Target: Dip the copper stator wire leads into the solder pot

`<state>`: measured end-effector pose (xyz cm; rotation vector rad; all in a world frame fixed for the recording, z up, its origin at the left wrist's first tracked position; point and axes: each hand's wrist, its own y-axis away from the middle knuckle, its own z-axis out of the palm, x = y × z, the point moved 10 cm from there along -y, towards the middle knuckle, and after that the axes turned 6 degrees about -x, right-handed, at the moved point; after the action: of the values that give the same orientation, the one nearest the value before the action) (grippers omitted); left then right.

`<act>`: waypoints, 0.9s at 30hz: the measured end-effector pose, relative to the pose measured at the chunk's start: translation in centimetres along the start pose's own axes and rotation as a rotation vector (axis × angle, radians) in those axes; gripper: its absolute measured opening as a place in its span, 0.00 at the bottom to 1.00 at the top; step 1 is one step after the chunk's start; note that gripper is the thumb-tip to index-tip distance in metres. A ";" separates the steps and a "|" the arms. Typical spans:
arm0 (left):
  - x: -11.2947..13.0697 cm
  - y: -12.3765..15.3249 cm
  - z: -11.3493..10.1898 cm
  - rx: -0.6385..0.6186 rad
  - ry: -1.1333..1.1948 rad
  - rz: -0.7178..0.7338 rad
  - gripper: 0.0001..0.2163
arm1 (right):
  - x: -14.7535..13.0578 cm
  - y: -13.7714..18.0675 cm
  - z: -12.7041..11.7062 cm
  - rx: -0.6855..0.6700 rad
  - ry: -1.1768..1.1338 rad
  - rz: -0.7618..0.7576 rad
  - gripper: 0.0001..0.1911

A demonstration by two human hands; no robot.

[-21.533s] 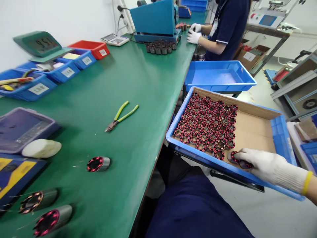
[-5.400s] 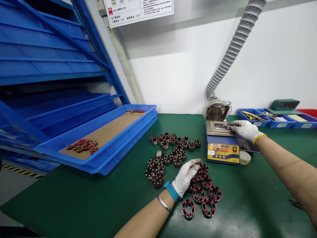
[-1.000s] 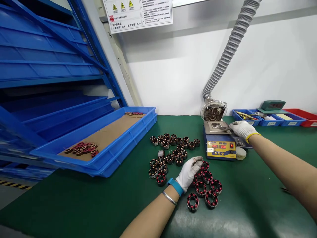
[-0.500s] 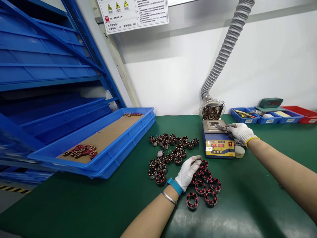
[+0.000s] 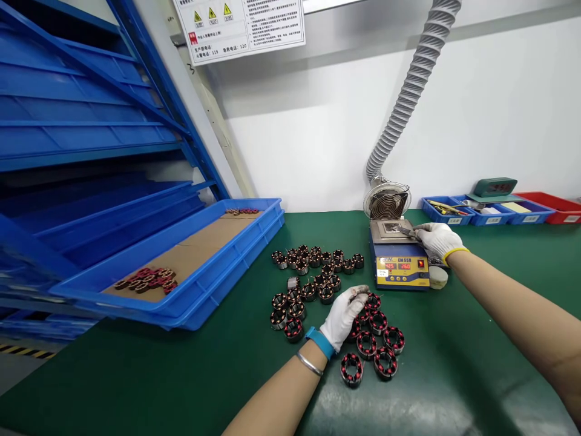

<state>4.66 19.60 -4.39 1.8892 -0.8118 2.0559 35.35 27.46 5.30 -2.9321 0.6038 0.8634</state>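
Note:
My right hand (image 5: 438, 239), in a white glove with a yellow cuff, grips a flat metal scraper-like blade (image 5: 405, 231). The blade's tip lies over the small square opening of a solder pot (image 5: 402, 266), a blue and yellow unit with red digits. My left hand (image 5: 344, 316), also gloved, rests with curled fingers at the upper edge of a group of red-wound motor stators (image 5: 377, 321). Its fingertips are against one red stator (image 5: 373, 301); the palm side is hidden. Copper-coloured stators (image 5: 308, 292) stand in clusters left of and beyond this hand.
A blue tray (image 5: 213, 297) lined with cardboard holds more stators at left, beside a blue rack (image 5: 91, 133). A round extractor hood on a grey hose (image 5: 408, 97) stands behind the pot. Small blue bins (image 5: 492, 219) and a red bin (image 5: 563, 215) line the wall at right.
The view has shifted very slightly. The digits on the solder pot's display read differently. Both hands keep nearly the same place, the right still with the blade over the pot.

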 end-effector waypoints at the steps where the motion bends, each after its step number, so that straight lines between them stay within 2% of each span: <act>1: 0.0 0.0 0.0 0.000 0.000 0.001 0.31 | -0.2 0.0 0.2 -0.013 -0.013 0.004 0.20; 13: -0.1 0.0 0.0 0.005 0.017 -0.005 0.33 | -0.2 1.0 1.0 -0.095 -0.092 0.061 0.21; 23: 0.0 0.0 0.0 0.005 0.014 -0.003 0.32 | 0.0 1.1 1.0 -0.102 -0.091 0.057 0.20; 27: 0.0 0.0 0.0 0.001 0.016 -0.001 0.32 | -0.4 1.1 0.8 -0.066 -0.070 0.034 0.19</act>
<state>4.63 19.61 -4.35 1.8709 -0.8053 2.0689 34.22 26.72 4.94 -2.9428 0.6349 1.0040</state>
